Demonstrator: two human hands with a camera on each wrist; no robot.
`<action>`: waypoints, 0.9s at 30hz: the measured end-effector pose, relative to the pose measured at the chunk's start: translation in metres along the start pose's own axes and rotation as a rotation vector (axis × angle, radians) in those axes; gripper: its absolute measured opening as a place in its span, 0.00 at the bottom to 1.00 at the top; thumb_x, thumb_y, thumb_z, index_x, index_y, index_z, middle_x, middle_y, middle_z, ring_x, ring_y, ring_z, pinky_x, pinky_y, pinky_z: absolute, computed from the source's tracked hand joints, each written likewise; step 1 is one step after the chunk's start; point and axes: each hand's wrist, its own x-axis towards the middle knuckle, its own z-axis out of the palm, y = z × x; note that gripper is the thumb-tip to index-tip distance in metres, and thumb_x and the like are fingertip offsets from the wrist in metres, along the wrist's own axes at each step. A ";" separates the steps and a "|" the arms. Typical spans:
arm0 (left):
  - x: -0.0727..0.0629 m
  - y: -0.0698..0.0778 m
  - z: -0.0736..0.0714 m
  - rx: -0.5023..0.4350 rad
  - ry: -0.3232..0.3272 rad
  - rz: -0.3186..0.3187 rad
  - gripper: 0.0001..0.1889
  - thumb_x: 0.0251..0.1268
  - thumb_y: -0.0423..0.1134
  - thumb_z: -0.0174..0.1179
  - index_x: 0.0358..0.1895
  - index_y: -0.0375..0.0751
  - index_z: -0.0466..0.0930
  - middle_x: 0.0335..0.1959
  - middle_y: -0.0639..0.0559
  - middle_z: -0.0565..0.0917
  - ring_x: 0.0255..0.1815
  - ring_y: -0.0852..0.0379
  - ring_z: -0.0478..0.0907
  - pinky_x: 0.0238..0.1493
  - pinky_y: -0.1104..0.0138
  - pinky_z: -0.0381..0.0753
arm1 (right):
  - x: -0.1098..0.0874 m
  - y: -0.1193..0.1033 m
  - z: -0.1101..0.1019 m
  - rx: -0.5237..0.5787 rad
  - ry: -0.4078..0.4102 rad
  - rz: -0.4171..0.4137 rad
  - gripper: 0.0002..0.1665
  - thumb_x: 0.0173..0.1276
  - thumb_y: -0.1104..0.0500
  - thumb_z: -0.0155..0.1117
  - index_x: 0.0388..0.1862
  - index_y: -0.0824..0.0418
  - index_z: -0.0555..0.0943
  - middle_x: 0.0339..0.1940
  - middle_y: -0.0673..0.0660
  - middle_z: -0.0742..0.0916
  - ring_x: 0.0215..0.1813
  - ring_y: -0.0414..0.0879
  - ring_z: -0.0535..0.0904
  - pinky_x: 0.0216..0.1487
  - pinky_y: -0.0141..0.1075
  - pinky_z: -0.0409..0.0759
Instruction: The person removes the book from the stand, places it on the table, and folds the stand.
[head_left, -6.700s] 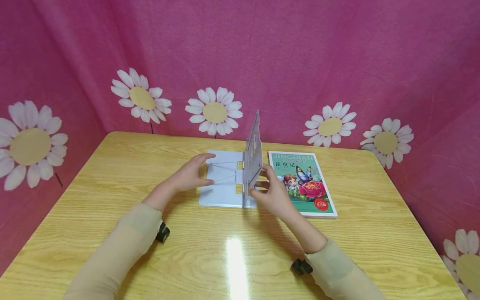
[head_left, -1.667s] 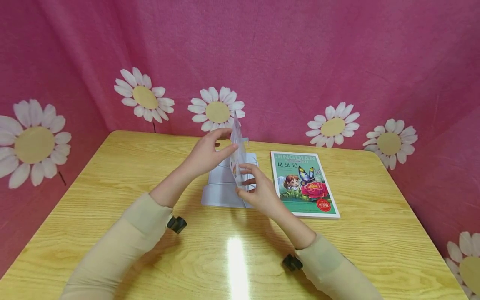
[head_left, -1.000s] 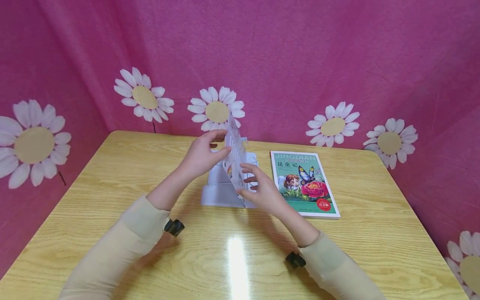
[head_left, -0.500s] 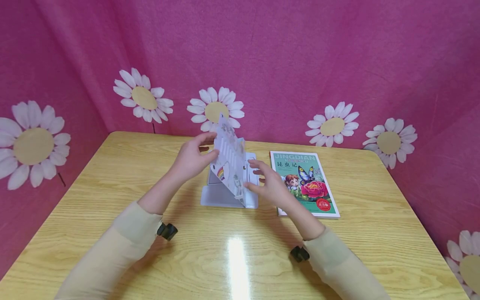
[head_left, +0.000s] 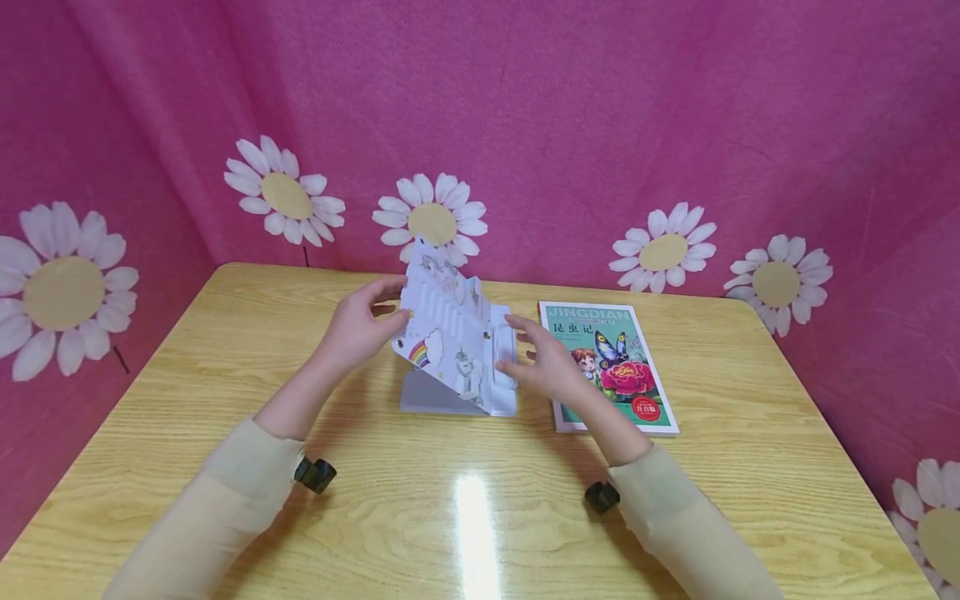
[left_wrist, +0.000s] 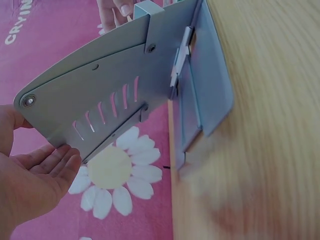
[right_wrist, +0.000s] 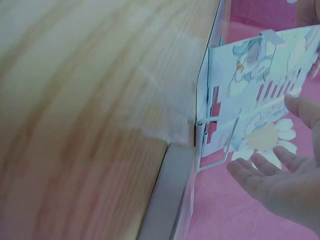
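Note:
A white metal book stand [head_left: 450, 325] stands on the table, its slotted panel printed with unicorns and a rainbow. The panel leans up and leftward from a flat base [head_left: 438, 396]. My left hand [head_left: 360, 325] pinches the panel's outer left edge, thumb on the printed face and fingers behind. In the left wrist view the plain grey back [left_wrist: 95, 80] shows, with the fingers of my left hand [left_wrist: 40, 175] against it. My right hand [head_left: 551, 367] is spread at the stand's right side, fingertips beside a wire page holder [right_wrist: 227, 145], gripping nothing.
A children's book [head_left: 611, 367] with a green cover, butterfly and red flower lies flat to the right, partly behind my right wrist. Pink cloth [head_left: 525, 125] with white daisies hangs around the wooden table [head_left: 375, 517].
The panel, nearly upright before, has swung down to the left, turning its printed face up. My left hand has moved left and down with it; my right hand has come off the panel, slightly rightward.

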 end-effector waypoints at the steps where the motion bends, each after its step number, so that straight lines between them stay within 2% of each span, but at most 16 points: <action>1: -0.001 -0.002 -0.001 -0.005 0.001 -0.002 0.26 0.60 0.33 0.58 0.63 0.31 0.69 0.58 0.39 0.76 0.59 0.47 0.72 0.60 0.56 0.74 | 0.001 0.001 -0.001 -0.005 -0.006 0.008 0.43 0.58 0.57 0.70 0.71 0.57 0.62 0.69 0.62 0.69 0.66 0.62 0.67 0.62 0.52 0.72; 6: -0.003 -0.008 -0.003 0.002 0.003 -0.045 0.26 0.60 0.32 0.57 0.63 0.31 0.68 0.58 0.39 0.76 0.58 0.47 0.72 0.60 0.56 0.74 | 0.003 0.006 -0.002 -0.015 -0.033 0.036 0.45 0.58 0.56 0.71 0.72 0.56 0.61 0.71 0.61 0.67 0.67 0.62 0.67 0.63 0.52 0.70; 11: -0.006 -0.013 -0.006 0.027 -0.007 -0.094 0.26 0.61 0.33 0.56 0.64 0.33 0.67 0.59 0.39 0.75 0.58 0.47 0.73 0.60 0.57 0.74 | 0.006 0.009 -0.002 -0.021 -0.063 0.026 0.46 0.58 0.56 0.70 0.73 0.57 0.59 0.72 0.61 0.65 0.68 0.61 0.65 0.65 0.51 0.69; 21: -0.012 -0.028 -0.012 0.056 -0.019 -0.138 0.27 0.61 0.32 0.56 0.65 0.33 0.66 0.60 0.38 0.74 0.57 0.45 0.74 0.60 0.57 0.74 | 0.013 0.013 -0.005 -0.144 -0.140 0.020 0.52 0.56 0.50 0.72 0.75 0.56 0.55 0.74 0.60 0.62 0.72 0.59 0.60 0.66 0.53 0.66; 27: -0.014 -0.037 -0.014 0.062 -0.026 -0.146 0.27 0.61 0.32 0.56 0.66 0.33 0.66 0.61 0.39 0.73 0.58 0.46 0.73 0.60 0.57 0.74 | 0.017 0.015 -0.006 -0.184 -0.181 0.041 0.56 0.54 0.47 0.73 0.76 0.53 0.53 0.75 0.60 0.60 0.74 0.59 0.55 0.70 0.55 0.59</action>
